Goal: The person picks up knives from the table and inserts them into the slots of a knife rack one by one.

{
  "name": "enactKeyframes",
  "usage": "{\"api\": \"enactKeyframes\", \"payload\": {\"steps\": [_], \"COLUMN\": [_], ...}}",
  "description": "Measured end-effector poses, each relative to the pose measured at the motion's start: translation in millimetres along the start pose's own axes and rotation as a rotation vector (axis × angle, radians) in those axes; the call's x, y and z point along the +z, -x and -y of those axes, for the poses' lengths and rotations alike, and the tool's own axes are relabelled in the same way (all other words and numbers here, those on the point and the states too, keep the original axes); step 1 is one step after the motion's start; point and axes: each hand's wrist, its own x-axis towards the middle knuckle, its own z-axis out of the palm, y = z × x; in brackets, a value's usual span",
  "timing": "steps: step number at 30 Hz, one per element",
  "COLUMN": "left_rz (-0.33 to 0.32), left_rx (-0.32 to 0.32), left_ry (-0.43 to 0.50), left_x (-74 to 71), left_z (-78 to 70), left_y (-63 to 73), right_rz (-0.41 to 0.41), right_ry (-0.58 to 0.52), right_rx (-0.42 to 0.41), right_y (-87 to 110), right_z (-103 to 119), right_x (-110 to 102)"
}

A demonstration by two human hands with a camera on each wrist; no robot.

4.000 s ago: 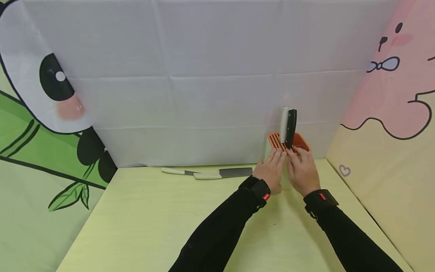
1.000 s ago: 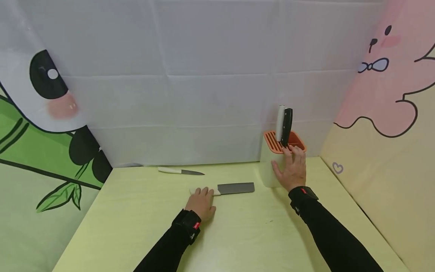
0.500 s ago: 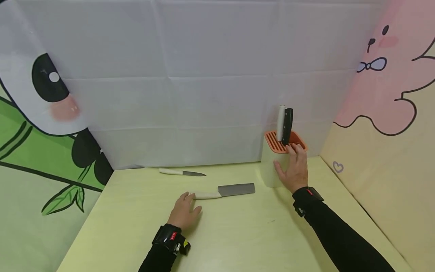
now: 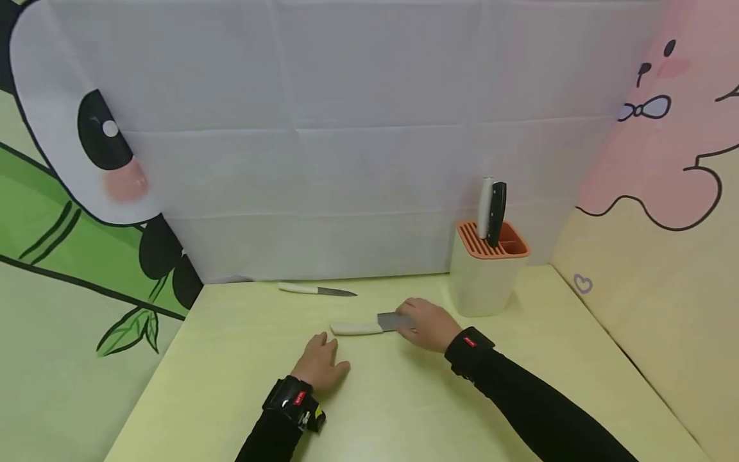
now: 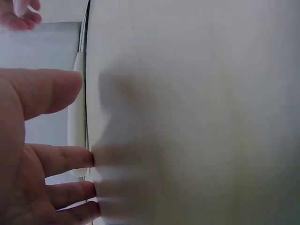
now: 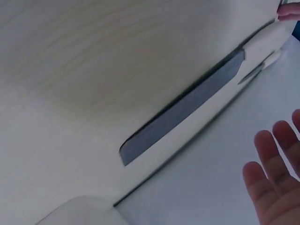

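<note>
A cleaver (image 4: 356,328) with a white handle and a broad grey blade (image 6: 185,108) lies flat on the table. My right hand (image 4: 430,324) hovers above the blade and hides its tip end in the head view; its fingers (image 6: 266,154) are extended and hold nothing. Just in front of the handle's end is my left hand (image 4: 320,366), with fingertips (image 5: 86,157) down at the tabletop and thumb spread. Behind the cleaver lies a smaller pointed knife (image 4: 300,289), also white-handled. To the right stands a cream knife block (image 4: 485,282) with a slotted orange top.
A white-handled knife (image 4: 484,208) and a black-handled knife (image 4: 496,212) stand upright in the block's slots. A pale fabric wall (image 4: 369,160) rises along the table's back edge. Printed panels flank the yellow table (image 4: 404,410).
Both hands have left the block. The cleaver has come forward from beside the smaller knife. My left hand slid off its handle; my right hand then moved left from the block to over its blade.
</note>
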Motion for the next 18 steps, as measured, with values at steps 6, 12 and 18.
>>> {"api": "enactKeyframes", "payload": {"steps": [6, 12, 18], "left_rz": [0.008, 0.005, -0.001], "left_rx": [0.015, 0.019, 0.023], "left_ry": [-0.096, -0.096, -0.114], "left_x": [-5.0, -7.0, -6.0], "left_z": [-8.3, -12.9, -7.7], "left_y": [-3.4, -3.0, -0.9], "right_rz": [0.163, 0.166, 0.179], "right_ry": [0.021, 0.082, 0.124], "right_rx": [0.026, 0.018, 0.003], "right_y": [-20.1, -34.0, -39.7], "right_z": [18.1, 21.6, 24.3], "right_x": [38.4, 58.0, 70.4]}}
